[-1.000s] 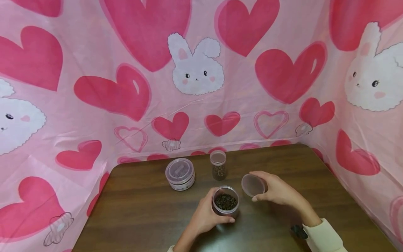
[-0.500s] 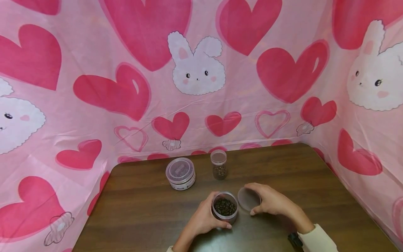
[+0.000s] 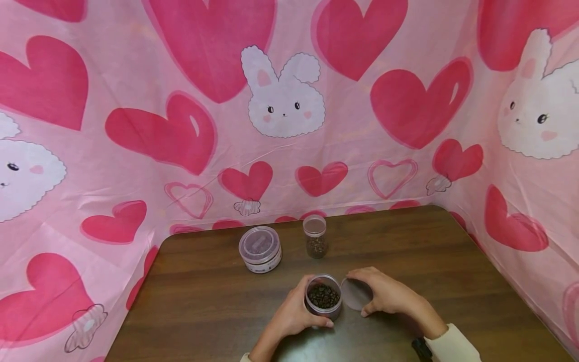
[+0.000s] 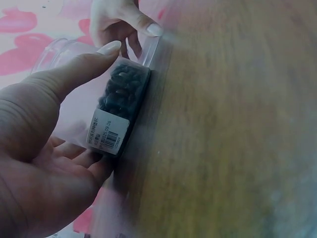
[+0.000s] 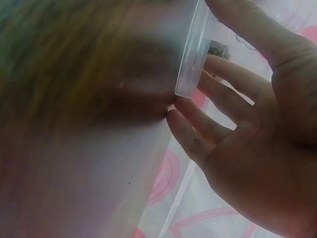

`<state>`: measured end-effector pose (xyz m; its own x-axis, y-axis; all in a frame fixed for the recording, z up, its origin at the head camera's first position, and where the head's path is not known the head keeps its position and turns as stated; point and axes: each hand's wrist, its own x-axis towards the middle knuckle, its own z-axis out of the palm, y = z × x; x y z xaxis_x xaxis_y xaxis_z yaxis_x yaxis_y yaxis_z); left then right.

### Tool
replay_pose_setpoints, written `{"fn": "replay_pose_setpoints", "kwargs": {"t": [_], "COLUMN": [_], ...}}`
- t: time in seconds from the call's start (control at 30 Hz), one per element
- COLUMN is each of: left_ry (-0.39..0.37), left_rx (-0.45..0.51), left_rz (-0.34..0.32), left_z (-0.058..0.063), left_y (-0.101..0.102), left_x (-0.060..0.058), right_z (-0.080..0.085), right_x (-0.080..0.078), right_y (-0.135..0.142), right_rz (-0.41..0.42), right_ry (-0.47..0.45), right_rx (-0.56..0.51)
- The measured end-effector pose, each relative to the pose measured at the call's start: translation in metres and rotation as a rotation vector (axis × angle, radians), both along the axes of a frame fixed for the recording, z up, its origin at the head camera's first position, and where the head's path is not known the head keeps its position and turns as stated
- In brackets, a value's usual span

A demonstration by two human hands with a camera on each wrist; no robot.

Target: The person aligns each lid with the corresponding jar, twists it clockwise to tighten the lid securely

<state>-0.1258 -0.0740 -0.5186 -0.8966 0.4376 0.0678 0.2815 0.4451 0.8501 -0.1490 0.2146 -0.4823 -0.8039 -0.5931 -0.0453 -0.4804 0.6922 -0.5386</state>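
Note:
My left hand (image 3: 291, 314) grips an uncapped clear jar (image 3: 333, 312) standing on the table, thumb on the near side and fingers around the far side. Dark, glossy coffee beans (image 3: 323, 296) fill its lower part. In the left wrist view a white label (image 4: 108, 133) with a barcode shows low on the jar's wall. A round clear lid (image 3: 355, 296) lies flat on the table just right of the jar. My right hand (image 3: 390, 294) curves around the lid's right side, and in the right wrist view its fingers reach the lid's rim (image 5: 193, 59).
Behind the jar stands a slim capped jar (image 3: 315, 244) with brown contents. A wide, low tub (image 3: 260, 250) with a translucent lid sits to its left. The wooden table (image 3: 194, 306) meets a pink heart-and-rabbit cloth (image 3: 348, 136) at the back and sides.
My right hand has brought the lid down and left, from tilted in the air to flat beside the jar. The jar shifted slightly, still in my left hand.

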Motion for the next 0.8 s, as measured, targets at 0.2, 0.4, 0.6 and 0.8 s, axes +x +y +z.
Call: {"fn": "replay_pose_setpoints", "kwargs": {"t": [0.2,0.4,0.6,0.8], "left_ry": [-0.030,-0.051,-0.037,-0.012], "left_rx": [-0.008,-0.005,-0.006,-0.003], "left_rz": [0.003,0.006,0.004,-0.006], "left_z": [0.0005,0.0023,0.0017,-0.0004], "left_y": [-0.0004,-0.0007,-0.0010,-0.0008], "left_x": [-0.0001,0.0005,0.0005,0.0003], "right_z": [0.0023,0.0035,-0.0007,0.0011], "right_x": [-0.0012,0.0005,0.0018,0.0006], "right_y": [0.0015,0.0022,0.0003,-0.0015], "right_rz": [-0.003,-0.092,-0.079,-0.045], "right_ry": [-0.051,-0.096,0.000,0.039], "right_rx": [-0.025,-0.024,0.035,0.035]}}
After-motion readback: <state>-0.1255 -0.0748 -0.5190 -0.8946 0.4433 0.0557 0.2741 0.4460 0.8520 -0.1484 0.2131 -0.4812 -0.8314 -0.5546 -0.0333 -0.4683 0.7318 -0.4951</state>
